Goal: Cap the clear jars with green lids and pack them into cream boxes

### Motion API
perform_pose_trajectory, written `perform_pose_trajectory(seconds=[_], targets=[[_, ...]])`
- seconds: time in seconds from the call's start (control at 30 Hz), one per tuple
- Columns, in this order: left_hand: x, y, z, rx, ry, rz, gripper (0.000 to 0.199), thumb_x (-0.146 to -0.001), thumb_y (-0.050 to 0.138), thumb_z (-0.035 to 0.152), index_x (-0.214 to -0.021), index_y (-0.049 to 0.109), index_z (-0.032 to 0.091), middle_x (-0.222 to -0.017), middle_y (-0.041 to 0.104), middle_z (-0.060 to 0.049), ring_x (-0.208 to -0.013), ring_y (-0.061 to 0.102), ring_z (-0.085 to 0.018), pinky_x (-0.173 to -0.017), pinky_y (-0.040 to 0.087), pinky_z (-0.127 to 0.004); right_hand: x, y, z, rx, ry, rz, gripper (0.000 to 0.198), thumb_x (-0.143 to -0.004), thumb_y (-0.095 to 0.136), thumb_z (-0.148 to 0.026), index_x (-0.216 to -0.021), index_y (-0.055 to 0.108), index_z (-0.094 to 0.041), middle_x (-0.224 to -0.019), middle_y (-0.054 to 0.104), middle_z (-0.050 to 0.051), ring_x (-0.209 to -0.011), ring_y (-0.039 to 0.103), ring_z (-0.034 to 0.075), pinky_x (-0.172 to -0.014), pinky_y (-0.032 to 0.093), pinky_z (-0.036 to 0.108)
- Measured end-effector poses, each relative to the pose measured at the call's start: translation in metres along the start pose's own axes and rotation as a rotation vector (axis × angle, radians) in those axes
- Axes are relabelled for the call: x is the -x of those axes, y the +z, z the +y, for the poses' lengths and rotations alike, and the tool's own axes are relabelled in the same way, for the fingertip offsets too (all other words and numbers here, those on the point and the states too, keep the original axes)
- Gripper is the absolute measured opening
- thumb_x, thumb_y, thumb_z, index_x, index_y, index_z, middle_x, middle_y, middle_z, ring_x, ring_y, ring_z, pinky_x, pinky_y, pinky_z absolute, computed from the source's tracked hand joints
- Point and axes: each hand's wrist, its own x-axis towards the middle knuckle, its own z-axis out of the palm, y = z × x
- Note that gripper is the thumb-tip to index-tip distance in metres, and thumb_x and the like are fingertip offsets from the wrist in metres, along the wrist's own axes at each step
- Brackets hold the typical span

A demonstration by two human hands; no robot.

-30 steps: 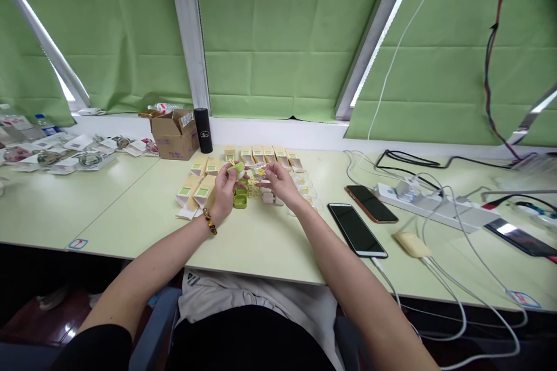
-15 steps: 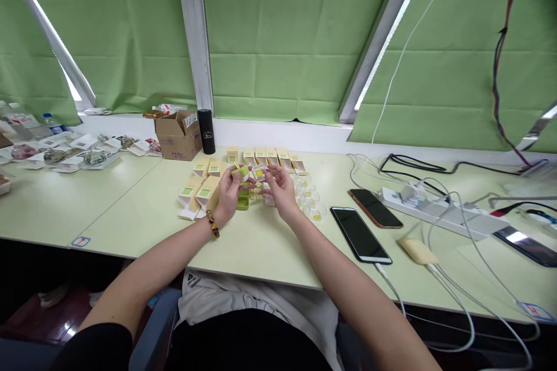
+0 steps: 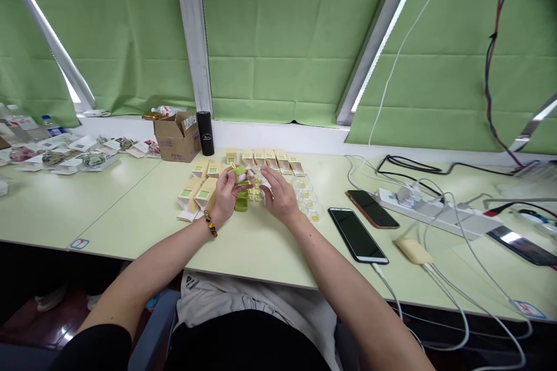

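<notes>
A small lime-green case (image 3: 238,171) is held in the fingers of my left hand (image 3: 224,197), above the table. My right hand (image 3: 282,194) is close beside it, thumb and fingers curled around a small clear plastic piece (image 3: 255,176), which they partly hide. Below my hands stand more green cases (image 3: 241,204) and some small pale yellow pieces (image 3: 255,194). To the left are open cream cartons (image 3: 187,196) with green squares on them. Clear domed plastic pieces with yellow centres (image 3: 314,216) lie to the right of my right hand.
More cream cartons (image 3: 270,157) line up behind my hands. A cardboard box (image 3: 177,142) and a black cylinder (image 3: 206,133) stand at the back. On the right lie phones (image 3: 358,235), a power strip (image 3: 429,213) and cables. Packaged items (image 3: 93,159) cover the far left.
My right hand has turned and brought the clear plastic piece in against the green case. The left hand keeps the case nearly in place. The view has shifted slightly.
</notes>
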Motion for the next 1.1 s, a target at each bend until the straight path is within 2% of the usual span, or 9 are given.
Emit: perform_pose_trajectory(seconds=[0.23,0.33,0.43,0.53,0.6,0.7,0.77,0.9,1.1], targets=[[0.001,0.000,-0.002,0.001,-0.013,-0.046,0.049,-0.091,0.072,0.067,-0.108,0.060,0.022,-0.108,0.075,-0.008,-0.110,0.076,-0.026,-0.086,0.068,-0.042,0.003,0.003,0.004,0.057,-0.056,-0.021,0.033,-0.105,0.055,-0.036,-0.134,0.070,-0.033,-0.148,0.066,0.011,-0.146,0.058,0.032,-0.122,0.050,0.060],[0.003,0.002,0.000,0.053,-0.063,-0.071,0.049,-0.090,0.076,0.065,-0.104,0.062,0.020,-0.105,0.076,-0.008,-0.110,0.076,-0.027,-0.086,0.067,-0.041,0.004,0.004,0.005,0.082,-0.055,0.027,0.035,-0.102,0.058,-0.033,-0.135,0.069,-0.034,-0.144,0.066,0.012,-0.140,0.061,0.033,-0.119,0.052,0.061],[0.004,0.004,0.003,0.068,-0.098,-0.086,0.050,-0.089,0.077,0.065,-0.101,0.062,0.019,-0.103,0.077,-0.009,-0.109,0.077,-0.028,-0.086,0.066,-0.040,0.003,0.006,0.004,0.067,-0.040,0.140,0.044,-0.098,0.064,-0.033,-0.142,0.064,-0.031,-0.140,0.063,0.015,-0.137,0.060,0.035,-0.117,0.053,0.063],[0.004,0.004,0.004,0.047,-0.107,-0.067,0.049,-0.089,0.077,0.066,-0.097,0.060,0.020,-0.103,0.077,-0.010,-0.109,0.076,-0.027,-0.085,0.064,-0.038,0.000,0.009,0.002,-0.076,0.052,0.262,0.051,-0.097,0.068,-0.036,-0.147,0.061,-0.029,-0.140,0.055,0.015,-0.134,0.060,0.033,-0.113,0.057,0.058],[0.001,0.003,0.003,0.039,-0.098,-0.040,0.048,-0.089,0.077,0.066,-0.096,0.059,0.021,-0.104,0.076,-0.009,-0.110,0.075,-0.026,-0.085,0.063,-0.037,-0.002,0.010,0.002,-0.249,0.153,0.286,0.053,-0.097,0.070,-0.040,-0.147,0.060,-0.030,-0.140,0.054,0.014,-0.128,0.065,0.030,-0.108,0.061,0.051],[-0.006,-0.003,-0.004,0.050,-0.081,-0.021,0.046,-0.089,0.079,0.064,-0.100,0.059,0.024,-0.107,0.075,-0.008,-0.110,0.072,-0.023,-0.085,0.061,-0.035,-0.005,0.012,0.005,-0.468,0.292,0.287,0.062,-0.090,0.079,-0.043,-0.146,0.058,-0.030,-0.132,0.061,0.011,-0.118,0.069,0.026,-0.102,0.062,0.045],[-0.012,-0.007,-0.009,0.059,-0.081,-0.021,0.047,-0.086,0.083,0.061,-0.105,0.060,0.025,-0.109,0.075,-0.006,-0.107,0.071,-0.021,-0.084,0.059,-0.033,-0.005,0.012,0.008,-0.534,0.363,0.304,0.069,-0.083,0.085,-0.042,-0.144,0.057,-0.029,-0.126,0.065,0.010,-0.114,0.070,0.026,-0.099,0.062,0.044],[-0.018,-0.012,-0.013,0.042,-0.062,-0.012,0.054,-0.079,0.093,0.052,-0.115,0.063,0.025,-0.116,0.073,-0.006,-0.108,0.069,-0.018,-0.088,0.056,-0.031,-0.005,0.012,0.012,-0.526,0.434,0.339,0.070,-0.074,0.089,-0.038,-0.136,0.060,-0.027,-0.122,0.070,0.010,-0.114,0.069,0.027,-0.094,0.061,0.042],[-0.017,-0.013,-0.013,0.020,-0.034,-0.039,0.058,-0.077,0.095,0.041,-0.123,0.066,0.022,-0.118,0.074,-0.007,-0.116,0.071,-0.020,-0.103,0.057,-0.036,-0.005,0.016,0.010,-0.398,0.442,0.358,0.050,-0.071,0.087,-0.030,-0.118,0.071,-0.024,-0.127,0.073,0.011,-0.118,0.067,0.029,-0.099,0.058,0.046]])
